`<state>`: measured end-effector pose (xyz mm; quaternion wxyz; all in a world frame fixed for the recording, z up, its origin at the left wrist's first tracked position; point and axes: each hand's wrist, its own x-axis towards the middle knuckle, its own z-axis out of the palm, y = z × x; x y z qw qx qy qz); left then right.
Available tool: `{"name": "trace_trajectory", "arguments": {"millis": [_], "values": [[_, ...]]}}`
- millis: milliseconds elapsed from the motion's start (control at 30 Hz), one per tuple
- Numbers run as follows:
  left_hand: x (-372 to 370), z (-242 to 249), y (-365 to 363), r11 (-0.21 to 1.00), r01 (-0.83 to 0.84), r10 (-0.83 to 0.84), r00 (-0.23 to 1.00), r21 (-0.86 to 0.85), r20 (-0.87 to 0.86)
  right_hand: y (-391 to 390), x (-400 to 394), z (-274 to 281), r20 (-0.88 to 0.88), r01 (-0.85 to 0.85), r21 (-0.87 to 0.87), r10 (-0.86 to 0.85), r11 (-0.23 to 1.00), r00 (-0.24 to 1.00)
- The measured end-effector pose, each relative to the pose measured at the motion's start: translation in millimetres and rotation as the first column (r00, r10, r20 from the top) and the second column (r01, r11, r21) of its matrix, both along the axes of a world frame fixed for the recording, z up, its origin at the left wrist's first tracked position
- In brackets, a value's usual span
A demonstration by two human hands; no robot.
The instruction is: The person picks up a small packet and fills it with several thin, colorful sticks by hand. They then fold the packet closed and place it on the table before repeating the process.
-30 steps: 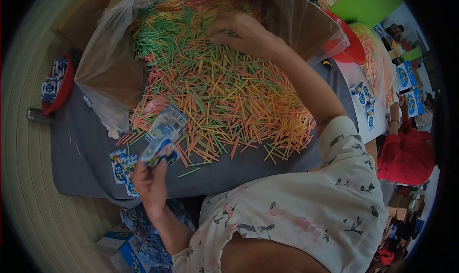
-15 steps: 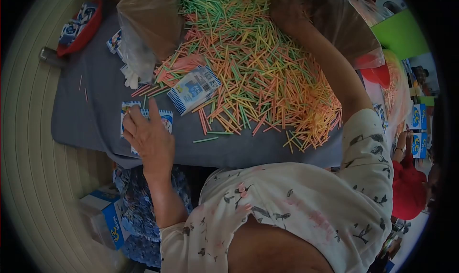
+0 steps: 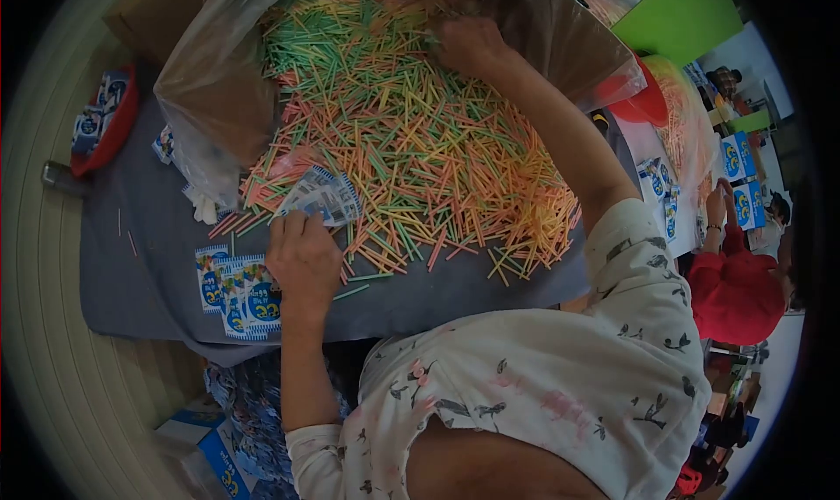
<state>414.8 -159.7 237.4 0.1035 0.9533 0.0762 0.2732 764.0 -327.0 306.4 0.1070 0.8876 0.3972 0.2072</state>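
The left hand (image 3: 304,253) bends its fingers over the near edge of a glossy printed packet (image 3: 324,195), a flat rectangle with striped ends; whether it pinches the packet cannot be told. Beyond those fingertips, the packet lies against a heap of slender pastel sticks (image 3: 429,159) in green, pink, yellow and orange. To that grip's right and farther out, the right hand (image 3: 470,45) reaches into the heap, its fingertips blurred and their hold unclear.

Just left of the left hand and nearer the wearer, overlapping blue-and-white sachets (image 3: 249,299) lie on smooth grey cloth (image 3: 157,255). Filmy clear plastic (image 3: 210,106) rises beyond them, beside the heap. Farther left are a red basket (image 3: 122,131) of wrapped packs and a metallic cylinder (image 3: 63,178). Well right of both hands, a person in red (image 3: 735,294) extends an arm.
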Motion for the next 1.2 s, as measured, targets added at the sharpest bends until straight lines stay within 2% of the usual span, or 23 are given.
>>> {"name": "trace_trajectory", "arguments": {"millis": [33, 67, 167, 233, 267, 300, 400, 500, 567, 633, 700, 800, 833, 867, 900, 933, 1000, 1033, 1133, 1200], "values": [[0, 0, -1, 0.999, -0.024, 0.024, 1.0, -0.026, 0.016, -3, 5, -9, 0.025, -0.061, 0.045, 0.06, 0.997, 0.998], [1, 1, -2, 0.998, -0.047, 0.048, 0.998, -0.051, 0.031, -4, 12, -15, -0.02, -0.054, 0.086, 0.056, 0.995, 0.998], [4, 19, -12, 0.995, -0.081, 0.082, 0.997, -0.057, 0.007, -4, 11, -15, -0.174, 0.003, 0.177, 0.028, 0.984, 0.984], [6, 21, -11, 0.993, -0.078, 0.08, 0.997, -0.09, 0.018, 0, -4, 7, -0.281, 0.073, 0.191, -0.017, 0.979, 0.96], [6, 13, -3, 0.989, -0.064, 0.071, 0.996, -0.135, 0.048, -2, -1, 4, -0.318, 0.04, 0.304, 0.062, 0.952, 0.946], [8, 11, 1, 0.983, -0.047, 0.062, 0.995, -0.18, 0.08, -4, 1, 1, -0.343, 0.014, 0.413, 0.141, 0.911, 0.929], [8, 16, 1, 0.991, -0.114, 0.1, 0.981, 0.073, 0.168, -13, -2, 3, -0.413, -0.013, 0.642, 0.36, 0.767, 0.836], [7, -4, 1, 0.993, -0.096, 0.09, 0.993, 0.068, 0.077, -12, 4, -9, -0.402, -0.029, 0.804, 0.58, 0.593, 0.709], [1, 3, 1, 0.995, -0.075, 0.08, 0.995, -0.073, 0.066, -19, 12, -20, -0.366, 0.009, 0.89, 0.702, 0.457, 0.611], [-4, 6, 4, 0.964, -0.051, 0.074, 0.994, -0.261, 0.08, -19, 5, -6, -0.314, 0.086, 0.946, 0.816, 0.313, 0.486], [-7, 2, 15, 0.877, -0.006, 0.075, 0.989, -0.48, 0.125, -18, -12, 8, -0.366, 0.237, 0.922, 0.887, 0.305, 0.28], [-2, -4, 28, 0.57, 0.19, 0.057, 0.961, -0.799, 0.27, -8, -51, 17, -0.329, 0.318, 0.898, 0.944, 0.303, 0.031], [6, 4, 22, 0.532, 0.25, 0.071, 0.939, -0.809, 0.337, -3, -70, 20, -0.308, 0.318, 0.899, 0.951, 0.302, -0.031], [13, 8, 14, 0.45, 0.263, 0.074, 0.942, -0.854, 0.329, 3, -86, 22, -0.286, 0.318, 0.899, 0.954, 0.301, -0.093], [19, 11, 7, 0.365, 0.276, 0.074, 0.943, -0.889, 0.323, 7, -96, 21, -0.254, 0.346, 0.883, 0.943, 0.317, -0.214], [24, 13, 2, 0.278, 0.291, 0.069, 0.945, -0.916, 0.321, 13, -110, 25, -0.263, 0.296, 0.9, 0.939, 0.321, -0.22], [33, 17, -8, 0.234, 0.342, 0.036, 0.932, -0.91, 0.36, 24, -135, 35, -0.279, 0.193, 0.927, 0.936, 0.321, -0.216], [37, 19, -11, 0.209, 0.369, 0.016, 0.925, -0.906, 0.381, 29, -136, 29, -0.255, 0.2, 0.928, 0.927, 0.314, -0.274], [41, 23, -17, 0.24, 0.431, -0.018, 0.898, -0.87, 0.44, 33, -154, 34, -0.342, 0.168, 0.905, 0.903, 0.391, -0.262], [43, 25, -19, 0.251, 0.474, -0.054, 0.877, -0.844, 0.477, 36, -158, 28, -0.439, 0.087, 0.888, 0.889, 0.452, -0.129]]}}
